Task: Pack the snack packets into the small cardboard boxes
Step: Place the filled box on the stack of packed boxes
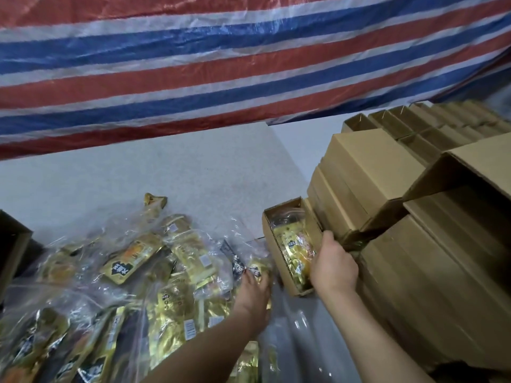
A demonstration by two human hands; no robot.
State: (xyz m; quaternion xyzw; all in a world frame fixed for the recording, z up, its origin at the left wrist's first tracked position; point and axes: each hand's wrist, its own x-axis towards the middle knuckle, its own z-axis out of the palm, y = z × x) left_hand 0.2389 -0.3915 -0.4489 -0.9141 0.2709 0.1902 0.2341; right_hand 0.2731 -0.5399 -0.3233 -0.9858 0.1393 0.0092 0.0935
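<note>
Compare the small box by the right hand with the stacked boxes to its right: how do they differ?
The small box is open on top; the stacked boxes nearest it are closed. The small box holds gold snack packets; what the stacked boxes hold cannot be seen. The small box sits on the table alone beside the right hand; the stacked boxes are piled up. Both are plain brown cardboard.

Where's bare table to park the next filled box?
Free: grey table between the striped tarp, packet pile and box stacks. Crowded: around the open box, both hands beside it.
</note>
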